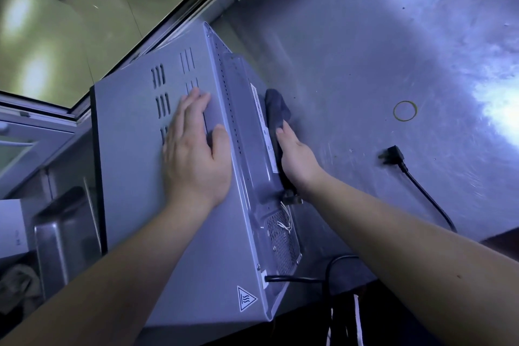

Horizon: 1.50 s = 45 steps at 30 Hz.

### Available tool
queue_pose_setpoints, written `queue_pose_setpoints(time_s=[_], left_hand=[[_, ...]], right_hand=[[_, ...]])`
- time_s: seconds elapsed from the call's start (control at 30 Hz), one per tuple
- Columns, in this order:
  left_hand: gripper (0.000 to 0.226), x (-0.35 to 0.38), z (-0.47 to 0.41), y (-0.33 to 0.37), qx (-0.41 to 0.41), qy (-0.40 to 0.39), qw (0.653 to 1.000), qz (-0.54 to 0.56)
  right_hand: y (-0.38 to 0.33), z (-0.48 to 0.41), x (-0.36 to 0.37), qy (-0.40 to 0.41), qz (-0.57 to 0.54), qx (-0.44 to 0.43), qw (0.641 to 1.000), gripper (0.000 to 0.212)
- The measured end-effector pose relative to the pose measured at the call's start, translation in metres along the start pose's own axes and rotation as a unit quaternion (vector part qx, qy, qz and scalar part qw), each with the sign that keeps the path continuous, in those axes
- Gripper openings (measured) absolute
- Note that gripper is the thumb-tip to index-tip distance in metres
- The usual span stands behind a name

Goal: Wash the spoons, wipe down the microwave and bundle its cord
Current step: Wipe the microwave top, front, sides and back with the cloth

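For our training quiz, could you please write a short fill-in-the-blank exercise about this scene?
The left hand lies flat on top of the ___.
The right hand holds a dark ___ against its back panel.
The ___ of the cord lies loose on the counter.
Missing: microwave; cloth; plug.

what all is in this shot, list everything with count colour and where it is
microwave: 1, grey, on the counter, back panel turned to the right
cloth: 1, dark, against the microwave's back panel
cord: 1, black, leaves the microwave's lower back, drops past the counter edge, ends at the plug
plug: 1, black, lying loose on the counter, right of the microwave
rubber band: 1, yellowish, on the counter beyond the plug
counter: 1, steel, scuffed
steel pan: 1, silver, lower left
left hand: flat on the microwave's top
right hand: presses the cloth to the back panel, fingers hidden
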<state>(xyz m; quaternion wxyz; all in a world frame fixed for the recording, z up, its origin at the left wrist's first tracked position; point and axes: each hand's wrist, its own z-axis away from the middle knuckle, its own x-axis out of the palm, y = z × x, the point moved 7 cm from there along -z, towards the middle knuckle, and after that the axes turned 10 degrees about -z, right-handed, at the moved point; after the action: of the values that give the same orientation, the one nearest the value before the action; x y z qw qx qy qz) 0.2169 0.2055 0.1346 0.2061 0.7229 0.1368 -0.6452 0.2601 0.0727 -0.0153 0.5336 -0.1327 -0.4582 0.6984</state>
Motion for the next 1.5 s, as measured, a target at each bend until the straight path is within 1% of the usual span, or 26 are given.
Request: queue_pose_setpoints(time_s=[0.13, 0.27, 0.37, 0.47, 0.53, 0.6, 0.7, 0.73, 0.8, 0.93, 1.03, 1.1, 1.2, 1.3, 1.37, 1.5], left_hand=[[0.06, 0.0, 0.0, 0.001, 0.001, 0.0, 1.0, 0.002], [0.06, -0.001, -0.001, 0.001, 0.002, 0.001, 1.0, 0.002], [0.06, -0.001, 0.0, 0.001, 0.006, 0.005, 1.0, -0.001], [0.06, 0.0, -0.001, 0.001, 0.007, 0.007, 1.0, 0.003], [0.06, 0.0, -0.001, 0.001, 0.01, 0.006, 1.0, 0.0], [0.059, 0.0, 0.0, 0.001, 0.014, 0.007, 1.0, -0.004], [0.06, 0.0, 0.0, 0.001, 0.013, 0.012, 1.0, -0.006], [0.06, 0.0, 0.0, 0.001, 0.013, 0.013, 1.0, -0.008], [0.059, -0.001, 0.0, 0.001, 0.016, 0.015, 1.0, -0.012], [0.058, -0.001, 0.002, 0.0, 0.011, 0.01, 1.0, -0.023], [0.058, -0.001, 0.002, 0.001, 0.006, 0.005, 1.0, -0.027], [0.058, -0.002, 0.002, 0.001, 0.006, 0.002, 0.999, -0.031], [0.058, -0.002, 0.002, 0.001, 0.005, -0.005, 1.0, -0.031], [0.058, -0.003, 0.002, 0.001, 0.005, -0.005, 1.0, -0.026], [0.058, -0.002, 0.001, 0.002, 0.01, -0.003, 1.0, -0.022], [0.059, -0.002, 0.0, 0.002, 0.008, -0.008, 1.0, -0.016]], right_hand=[[0.019, 0.022, -0.003, 0.01, -0.03, 0.032, 0.999, 0.045], [0.012, 0.043, 0.001, -0.024, -0.035, 0.03, 0.999, 0.044], [0.001, 0.057, 0.006, -0.053, -0.046, 0.005, 0.998, 0.046], [-0.01, 0.068, 0.01, -0.088, -0.038, -0.04, 0.995, 0.048], [-0.024, 0.065, 0.015, -0.108, -0.003, -0.087, 0.99, 0.046], [-0.037, 0.055, 0.018, -0.109, 0.048, -0.139, 0.983, 0.046], [-0.067, 0.031, 0.031, -0.093, 0.165, -0.254, 0.948, 0.052], [-0.075, 0.02, 0.034, -0.086, 0.188, -0.267, 0.941, 0.053], [-0.091, -0.004, 0.037, -0.076, 0.206, -0.269, 0.938, 0.056], [-0.115, -0.048, 0.044, -0.071, 0.234, -0.29, 0.925, 0.055], [-0.133, -0.076, 0.045, -0.057, 0.246, -0.26, 0.932, 0.052], [-0.143, -0.092, 0.045, -0.073, 0.249, -0.224, 0.939, 0.047], [-0.144, -0.111, 0.039, -0.085, 0.188, -0.146, 0.967, 0.041], [-0.12, -0.12, 0.024, -0.046, 0.11, -0.039, 0.992, 0.039], [-0.099, -0.121, 0.014, -0.023, 0.089, 0.019, 0.996, 0.04], [-0.071, -0.127, 0.005, 0.008, 0.051, 0.064, 0.997, 0.041]])
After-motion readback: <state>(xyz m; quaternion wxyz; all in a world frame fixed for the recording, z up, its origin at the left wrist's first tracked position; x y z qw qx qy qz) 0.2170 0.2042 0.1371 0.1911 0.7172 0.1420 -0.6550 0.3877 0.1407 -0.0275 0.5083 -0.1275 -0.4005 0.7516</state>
